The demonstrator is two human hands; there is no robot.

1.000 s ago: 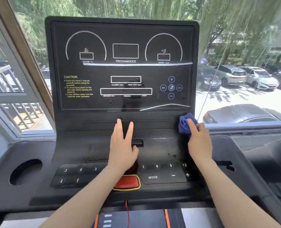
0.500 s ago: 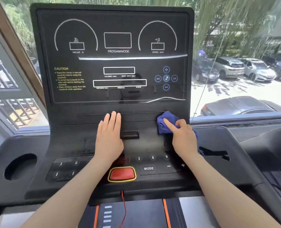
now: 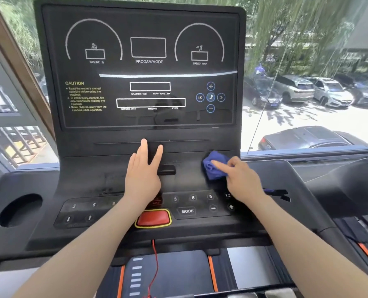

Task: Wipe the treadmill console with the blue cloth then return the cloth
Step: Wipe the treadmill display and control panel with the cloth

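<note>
- The blue cloth (image 3: 214, 167) is lying bunched on the dark shelf of the treadmill console (image 3: 148, 67), at its right side, just below the upright display panel and farther off than the number keys.
- It is looking soft, light and limp, so it is likely to crumple and slide easily over the smooth plastic; a flat press from above, or a pinch anywhere on the bunch, should be enough to move or lift it.
- The right hand (image 3: 241, 179) is pressing on the cloth from the near right, its forefinger stretched out across the top of the fabric; how the other fingers are sitting is partly hidden, though they appear to be loosely bent over the cloth's near edge.
- The left hand (image 3: 143, 175) is resting flat on the middle of the shelf, fingers straight and spread, tips reaching up onto the sloped face; it is holding nothing and sitting well to the left of the cloth.
- The red stop button (image 3: 153, 218) is sitting near the left wrist, on the near edge.
- Cars are standing outside the window on the right.
</note>
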